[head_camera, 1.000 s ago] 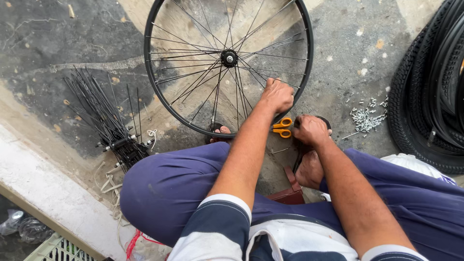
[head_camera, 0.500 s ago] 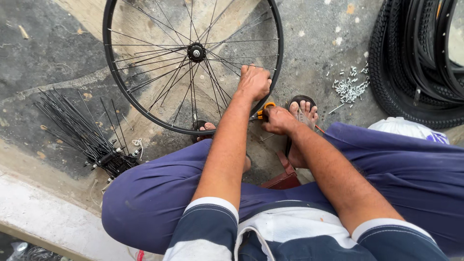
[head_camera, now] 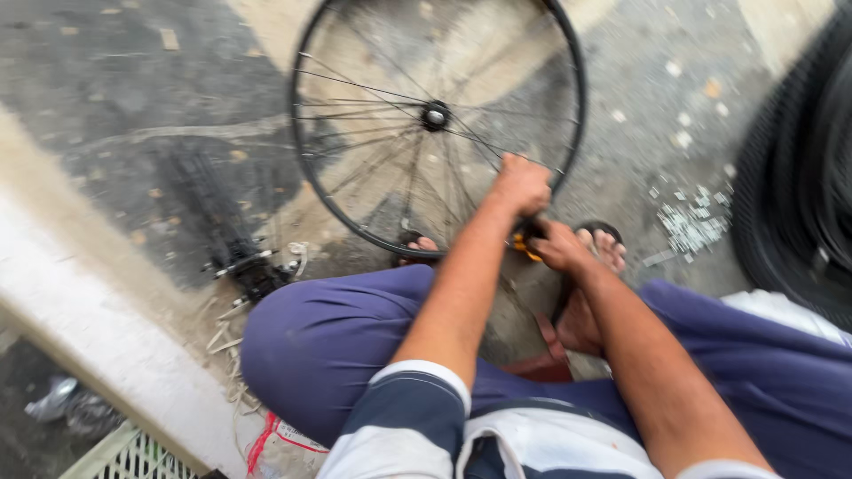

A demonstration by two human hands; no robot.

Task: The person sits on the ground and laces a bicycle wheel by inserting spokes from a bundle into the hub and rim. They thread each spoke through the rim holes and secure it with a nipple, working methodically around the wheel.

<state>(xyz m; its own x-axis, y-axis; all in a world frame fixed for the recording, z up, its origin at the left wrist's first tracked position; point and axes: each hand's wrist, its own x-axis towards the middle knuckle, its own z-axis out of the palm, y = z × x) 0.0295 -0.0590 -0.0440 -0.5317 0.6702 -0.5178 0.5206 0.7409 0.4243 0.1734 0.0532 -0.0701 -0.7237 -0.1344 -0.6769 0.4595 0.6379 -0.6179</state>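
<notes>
A black bicycle wheel rim (head_camera: 306,168) with thin spokes and a hub (head_camera: 435,115) stands on the ground in front of me. My left hand (head_camera: 524,182) closes on the rim's lower right part, by a spoke. Just below it, my right hand (head_camera: 557,250) grips a small orange-handled tool (head_camera: 519,242), pressed against the rim's edge. The tool's working end is hidden by my hands. The picture is blurred by motion.
A bundle of loose black spokes (head_camera: 229,239) lies on the concrete to the left. Small metal parts (head_camera: 697,226) are scattered at the right, beside stacked black tyres (head_camera: 799,195). My sandalled foot (head_camera: 605,247) rests under the rim. A pale kerb (head_camera: 89,337) runs along the left.
My view has swung, so the wheel now sits right of where it was half a second ago. Both hands stay at the rim's lower right, the right one tucked closer under the left.
</notes>
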